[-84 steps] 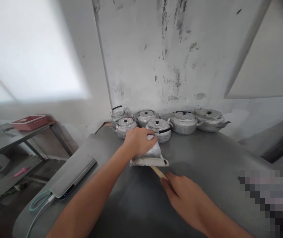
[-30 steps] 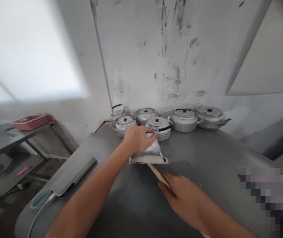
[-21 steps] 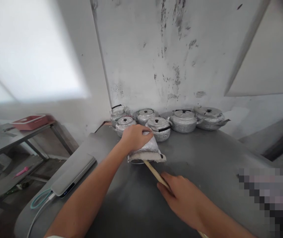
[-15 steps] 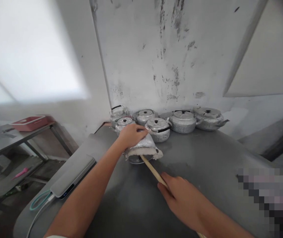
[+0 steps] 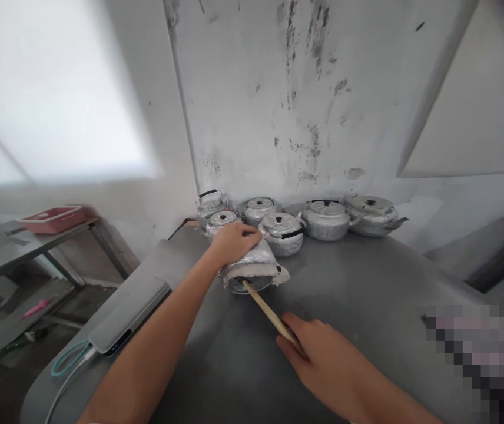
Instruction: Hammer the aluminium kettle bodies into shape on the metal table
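My left hand [image 5: 232, 242] is closed over the top of a crinkled silver pouch [image 5: 254, 264] that rests on the grey table [image 5: 367, 294]. A round dark opening shows at the pouch's near end. My right hand [image 5: 322, 365] grips a thin wooden stick [image 5: 266, 311], and the stick's far tip reaches into that opening. The stick slants from my right hand up and left toward the pouch.
Several silver kettles [image 5: 326, 219] with black knobs stand in a row against the stained white wall. A grey power bank [image 5: 129, 313] with a teal cable lies at the table's left edge. A red tray [image 5: 52, 218] sits on a side table at left.
My left hand has tilted the pouch back and leftward, so its dark opening now faces me. My right hand has drawn back, showing more of the stick, whose tip shifted left.
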`<action>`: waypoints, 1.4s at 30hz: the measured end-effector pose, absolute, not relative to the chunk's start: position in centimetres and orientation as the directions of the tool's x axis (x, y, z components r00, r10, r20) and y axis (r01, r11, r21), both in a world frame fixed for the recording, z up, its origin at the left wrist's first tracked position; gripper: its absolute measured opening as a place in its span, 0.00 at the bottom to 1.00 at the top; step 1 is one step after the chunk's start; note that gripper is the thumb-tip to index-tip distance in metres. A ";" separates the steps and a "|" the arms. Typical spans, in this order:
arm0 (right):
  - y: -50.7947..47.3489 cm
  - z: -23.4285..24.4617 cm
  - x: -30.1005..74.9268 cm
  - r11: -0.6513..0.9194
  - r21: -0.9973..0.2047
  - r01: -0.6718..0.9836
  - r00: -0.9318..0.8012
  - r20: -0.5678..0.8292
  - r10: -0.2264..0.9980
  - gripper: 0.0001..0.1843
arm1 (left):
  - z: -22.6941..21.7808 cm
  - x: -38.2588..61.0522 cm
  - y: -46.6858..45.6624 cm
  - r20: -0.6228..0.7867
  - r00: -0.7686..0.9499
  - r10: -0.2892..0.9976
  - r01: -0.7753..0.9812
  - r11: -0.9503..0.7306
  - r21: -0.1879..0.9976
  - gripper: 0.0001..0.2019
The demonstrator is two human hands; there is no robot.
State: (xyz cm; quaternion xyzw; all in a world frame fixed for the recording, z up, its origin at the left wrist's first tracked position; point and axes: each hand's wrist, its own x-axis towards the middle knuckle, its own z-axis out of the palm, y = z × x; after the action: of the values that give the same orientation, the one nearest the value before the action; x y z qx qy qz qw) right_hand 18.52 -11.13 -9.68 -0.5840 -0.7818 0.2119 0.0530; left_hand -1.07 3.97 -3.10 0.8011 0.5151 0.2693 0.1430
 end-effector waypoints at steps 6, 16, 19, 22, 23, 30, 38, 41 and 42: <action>-11.1 -10.1 18.6 0.256 -0.396 0.882 -0.329 -0.128 0.935 0.09 | -3.0 -1.1 3.8 0.277 0.320 0.906 0.753 -0.421 0.506 0.19; -10.9 -10.1 18.4 0.256 -0.400 0.880 -0.333 -0.134 0.933 0.08 | -3.1 -1.9 4.5 0.277 0.331 0.902 0.689 -0.432 0.582 0.18; -10.8 -10.2 18.5 0.262 -0.408 0.874 -0.337 -0.121 0.934 0.08 | -3.4 -2.3 4.9 0.267 0.331 0.905 0.670 -0.425 0.609 0.18; -10.8 -10.4 18.6 0.265 -0.402 0.876 -0.335 -0.113 0.935 0.08 | -3.4 -2.4 5.0 0.261 0.329 0.908 0.667 -0.419 0.616 0.18; -10.9 -10.4 18.6 0.265 -0.402 0.877 -0.334 -0.111 0.936 0.08 | -3.4 -2.5 5.0 0.264 0.333 0.905 0.663 -0.424 0.617 0.18; -11.0 -10.3 18.6 0.257 -0.436 0.863 -0.326 -0.091 0.941 0.09 | -3.6 -2.7 5.3 0.284 0.322 0.903 0.561 -0.423 0.711 0.22; -10.8 -9.5 18.4 0.256 -0.470 0.845 -0.324 -0.067 0.944 0.09 | -2.6 -4.6 6.3 0.233 0.323 0.917 0.138 -0.289 0.947 0.25; -10.8 -9.4 18.5 0.259 -0.482 0.837 -0.330 -0.067 0.942 0.10 | -1.7 -8.5 6.7 0.074 0.293 0.953 0.329 -0.173 0.928 0.27; -10.9 -9.4 18.5 0.261 -0.488 0.833 -0.335 -0.069 0.940 0.10 | -1.6 -10.3 7.0 -0.002 0.245 0.969 0.437 -0.109 0.893 0.29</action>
State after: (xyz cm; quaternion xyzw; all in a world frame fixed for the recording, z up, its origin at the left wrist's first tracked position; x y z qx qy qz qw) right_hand 18.52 -10.86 -9.40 -0.5643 -0.7852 0.2260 0.1184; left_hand -10.30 6.99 -1.64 0.6717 0.5233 0.3216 0.4142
